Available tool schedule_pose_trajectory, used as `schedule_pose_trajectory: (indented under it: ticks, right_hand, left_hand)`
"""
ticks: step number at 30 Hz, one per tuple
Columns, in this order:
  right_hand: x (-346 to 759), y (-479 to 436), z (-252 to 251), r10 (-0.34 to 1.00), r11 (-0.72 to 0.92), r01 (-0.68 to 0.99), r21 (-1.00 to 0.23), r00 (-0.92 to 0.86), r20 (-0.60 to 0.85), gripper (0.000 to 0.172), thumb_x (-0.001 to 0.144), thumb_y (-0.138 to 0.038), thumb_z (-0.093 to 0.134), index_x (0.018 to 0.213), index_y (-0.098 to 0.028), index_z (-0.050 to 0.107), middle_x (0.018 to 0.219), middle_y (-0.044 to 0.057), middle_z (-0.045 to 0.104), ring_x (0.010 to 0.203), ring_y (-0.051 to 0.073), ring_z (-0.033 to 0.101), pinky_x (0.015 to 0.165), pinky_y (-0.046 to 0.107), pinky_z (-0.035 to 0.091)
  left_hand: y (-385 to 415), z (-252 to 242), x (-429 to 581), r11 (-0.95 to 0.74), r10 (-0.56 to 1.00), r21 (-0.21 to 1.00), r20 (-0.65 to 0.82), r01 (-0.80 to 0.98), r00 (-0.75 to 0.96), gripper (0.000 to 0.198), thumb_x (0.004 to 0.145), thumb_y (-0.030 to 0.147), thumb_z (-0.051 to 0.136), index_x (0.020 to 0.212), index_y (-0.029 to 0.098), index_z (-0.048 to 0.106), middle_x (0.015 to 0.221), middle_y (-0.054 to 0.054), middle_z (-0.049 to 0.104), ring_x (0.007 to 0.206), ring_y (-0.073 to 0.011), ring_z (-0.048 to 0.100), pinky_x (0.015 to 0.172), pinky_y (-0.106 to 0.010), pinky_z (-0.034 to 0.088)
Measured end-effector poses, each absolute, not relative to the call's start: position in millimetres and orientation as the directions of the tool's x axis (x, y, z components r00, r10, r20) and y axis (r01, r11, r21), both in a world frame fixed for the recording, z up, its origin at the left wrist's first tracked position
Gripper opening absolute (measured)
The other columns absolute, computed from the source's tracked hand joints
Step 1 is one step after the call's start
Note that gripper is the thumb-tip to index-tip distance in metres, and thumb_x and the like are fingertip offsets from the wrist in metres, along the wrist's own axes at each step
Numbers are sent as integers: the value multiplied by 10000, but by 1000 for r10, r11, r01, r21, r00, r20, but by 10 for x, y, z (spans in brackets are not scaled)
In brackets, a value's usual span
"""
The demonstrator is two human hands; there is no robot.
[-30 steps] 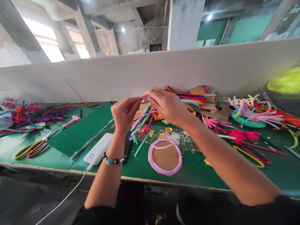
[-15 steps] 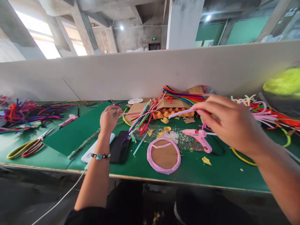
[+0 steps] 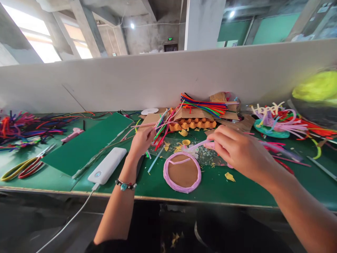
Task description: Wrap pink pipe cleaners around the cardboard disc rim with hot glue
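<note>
My right hand (image 3: 234,151) pinches a lilac pipe cleaner (image 3: 198,144), whose short end points left above the table. Its blurred tail seems to trail behind the hand to the right. My left hand (image 3: 142,142) is closed beside the loose bunch of coloured pipe cleaners (image 3: 163,130); whether anything is between its fingertips I cannot make out. Below and between both hands lies a round brown cardboard disc (image 3: 183,174), its rim wrapped in pink pipe cleaner (image 3: 181,189). A bent pink strip (image 3: 180,161) crosses its upper part. My right hand mostly hides the pink glue gun (image 3: 210,145).
A white power bank (image 3: 107,165) with a cable lies left, near scissors (image 3: 28,165) and a green sheet (image 3: 89,144). Behind are an orange egg carton (image 3: 193,124) and bundled pipe cleaners (image 3: 202,105). A lettered pipe cleaner piece (image 3: 273,123) stands right. Yellow scraps (image 3: 230,176) litter the table.
My left hand has moved right and slightly down, toward the loose bunch, and now covers most of the black phone. My right hand has shifted left and down with the lilac pipe cleaner.
</note>
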State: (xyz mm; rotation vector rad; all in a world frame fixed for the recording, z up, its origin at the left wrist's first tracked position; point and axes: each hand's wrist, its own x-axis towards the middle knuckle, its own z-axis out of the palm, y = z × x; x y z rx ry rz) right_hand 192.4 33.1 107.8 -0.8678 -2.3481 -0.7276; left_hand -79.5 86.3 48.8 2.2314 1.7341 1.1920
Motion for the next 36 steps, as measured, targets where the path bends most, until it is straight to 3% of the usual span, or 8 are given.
schedule_pose_trajectory:
  ticks: [4, 7, 12, 15, 19, 25, 28, 36]
  right_hand:
    - [1964, 255, 901, 453, 627, 695, 352, -693, 561, 305, 872, -172, 348, 706, -200, 602, 617, 16, 566, 541, 122, 515, 425, 241, 309]
    - [1930, 250, 709, 486, 679, 669, 302, -718, 499, 316, 876, -145, 325, 772, -204, 617, 661, 15, 621, 564, 127, 550, 457, 243, 334]
    - [1838, 332, 543, 512, 717, 641, 275, -752, 416, 267, 842, -97, 378, 816, -195, 625, 678, 15, 623, 639, 134, 566, 551, 250, 382]
    - [1812, 433, 724, 448, 694, 623, 360, -766, 461, 235, 838, -106, 415, 783, -188, 628, 672, 26, 587, 650, 151, 531, 624, 298, 378]
    - [1661, 710, 1199, 329, 650, 629, 426, -738, 589, 241, 849, -143, 427, 745, -191, 640, 843, 65, 594, 815, 204, 509, 725, 374, 356]
    - [988, 1447, 1408, 479, 678, 673, 296, -710, 516, 277, 880, -174, 357, 905, -163, 632, 1003, 99, 547, 968, 221, 459, 746, 335, 362]
    - [696, 1738, 1123, 542, 756, 618, 218, -776, 322, 302, 876, -136, 325, 932, -141, 621, 1028, 110, 554, 964, 204, 479, 721, 302, 359]
    - [740, 1724, 660, 559, 795, 585, 163, -810, 178, 291, 825, -93, 361, 920, -165, 627, 1007, 103, 576, 753, 153, 543, 555, 262, 315]
  left_hand:
    - [799, 427, -609, -428, 887, 554, 411, 714, 212, 225, 755, 250, 417, 722, 172, 626, 583, 13, 629, 493, -102, 520, 502, -191, 380]
    - [779, 370, -464, -437, 898, 608, 337, 663, 284, 174, 738, 243, 489, 760, 177, 648, 641, 4, 666, 500, -98, 528, 512, -193, 392]
    - [779, 316, -408, -472, 881, 575, 337, 668, 332, 114, 736, 228, 526, 692, 179, 619, 594, 16, 633, 510, -97, 522, 510, -197, 376]
    - [783, 292, -525, -420, 903, 589, 342, 690, 258, 171, 790, 241, 434, 740, 179, 585, 550, 28, 588, 472, -94, 494, 494, -199, 367]
    - [771, 231, -667, -358, 928, 600, 317, 715, 198, 216, 813, 232, 340, 709, 184, 523, 456, 51, 481, 418, -98, 433, 469, -206, 354]
    - [771, 150, -680, -341, 940, 620, 230, 707, 252, 251, 802, 247, 370, 589, 193, 491, 439, 53, 518, 405, -87, 451, 483, -193, 386]
    - [832, 156, -770, -274, 961, 613, 207, 741, 184, 210, 782, 264, 412, 636, 187, 542, 539, 30, 618, 417, -90, 489, 458, -193, 389]
    - [1246, 260, -1189, 68, 955, 436, 231, 897, -185, 184, 757, 280, 457, 628, 205, 565, 705, -27, 662, 675, -184, 587, 523, -236, 363]
